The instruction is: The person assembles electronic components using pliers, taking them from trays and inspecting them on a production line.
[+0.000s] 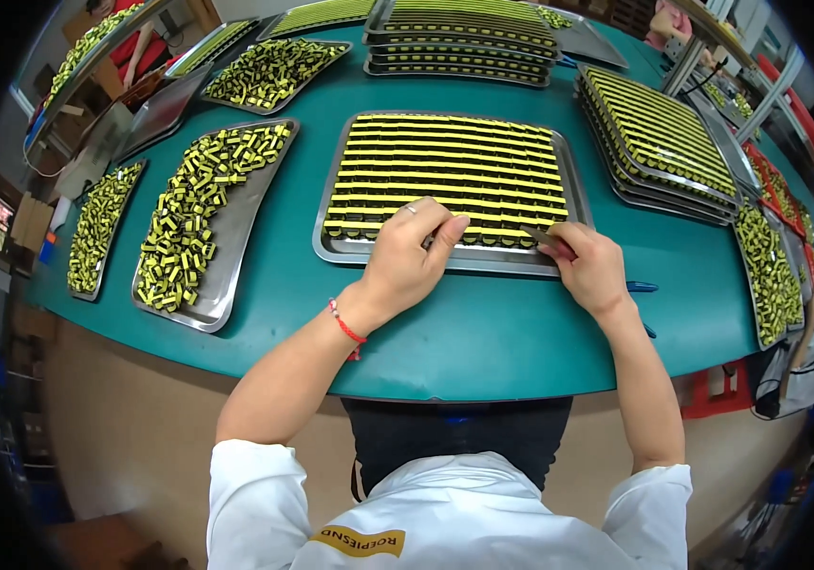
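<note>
A metal tray (331,249) lies in front of me on the green table (483,332), filled with neat rows of small black-and-yellow parts (445,171). My left hand (409,258) rests at the tray's near edge, fingers curled onto the front row of parts. My right hand (589,266) sits at the tray's near right corner, pinching a thin dark stick-like tool (542,235) whose tip reaches the front row. A red cord circles my left wrist.
To the left, a tray (227,275) holds loose jumbled black-and-yellow parts, with another tray (98,237) further left. Stacked full trays stand at the back (464,38) and right (659,142). A blue pen (643,286) lies by my right wrist. Another person sits far left.
</note>
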Demonstrator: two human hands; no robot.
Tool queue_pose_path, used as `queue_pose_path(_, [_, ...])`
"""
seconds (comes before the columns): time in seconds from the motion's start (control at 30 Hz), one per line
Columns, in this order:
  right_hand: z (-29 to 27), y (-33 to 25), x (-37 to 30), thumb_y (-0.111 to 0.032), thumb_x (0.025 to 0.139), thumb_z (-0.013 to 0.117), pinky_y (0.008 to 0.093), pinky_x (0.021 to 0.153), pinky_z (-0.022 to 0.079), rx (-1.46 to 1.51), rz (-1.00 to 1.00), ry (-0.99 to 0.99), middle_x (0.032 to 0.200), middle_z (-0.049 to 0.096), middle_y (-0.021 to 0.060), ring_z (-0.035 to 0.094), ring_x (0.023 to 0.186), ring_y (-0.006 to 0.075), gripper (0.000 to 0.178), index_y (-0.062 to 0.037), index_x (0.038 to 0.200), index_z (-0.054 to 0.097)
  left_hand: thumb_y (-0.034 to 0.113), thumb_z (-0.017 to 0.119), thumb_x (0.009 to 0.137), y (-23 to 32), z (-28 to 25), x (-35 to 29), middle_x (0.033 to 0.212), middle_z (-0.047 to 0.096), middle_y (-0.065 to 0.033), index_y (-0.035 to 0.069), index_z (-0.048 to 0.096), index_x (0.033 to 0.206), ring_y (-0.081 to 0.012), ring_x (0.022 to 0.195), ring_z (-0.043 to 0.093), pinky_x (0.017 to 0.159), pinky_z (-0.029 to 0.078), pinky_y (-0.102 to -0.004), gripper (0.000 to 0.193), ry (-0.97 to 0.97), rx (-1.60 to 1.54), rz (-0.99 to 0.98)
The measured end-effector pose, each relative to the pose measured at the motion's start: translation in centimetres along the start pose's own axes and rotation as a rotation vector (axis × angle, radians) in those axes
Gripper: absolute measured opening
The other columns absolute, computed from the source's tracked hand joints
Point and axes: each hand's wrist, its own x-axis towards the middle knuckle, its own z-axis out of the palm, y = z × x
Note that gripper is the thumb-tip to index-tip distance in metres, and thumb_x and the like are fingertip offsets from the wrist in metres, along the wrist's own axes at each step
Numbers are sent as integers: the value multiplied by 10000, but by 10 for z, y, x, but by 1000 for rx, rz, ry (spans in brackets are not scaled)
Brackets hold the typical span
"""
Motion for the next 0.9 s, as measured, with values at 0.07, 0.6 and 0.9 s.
queue_pose_path(0.07, [2,0,1,-95,801,747,399,615,494,18,5,-3,785,646,107,630,711,330,150,-59,903,643,105,636,953,1,-5,4,675,517,-81,-16,584,785,-187,594,473,558,384,-311,213,15,19,18])
queue_pose_path(0.6, [4,0,-7,-99,834,737,426,687,506,87,1,-29,856,670,160,648,802,367,357,-76,1165,603,155,651,844,-57,-205,16,931,688,-245,3,712,956,-388,886,678,785,537,-438,199,-179,824,-591])
queue_pose_path(0.9, [-4,6,-7,45,839,644,442,706,502,133,169,-115,861,646,160,630,794,372,547,-116,1342,503,78,628,789,-46,-250,-44,1023,658,-216,45,704,1008,-375,904,682,780,561,-454,234,-607,1287,-696])
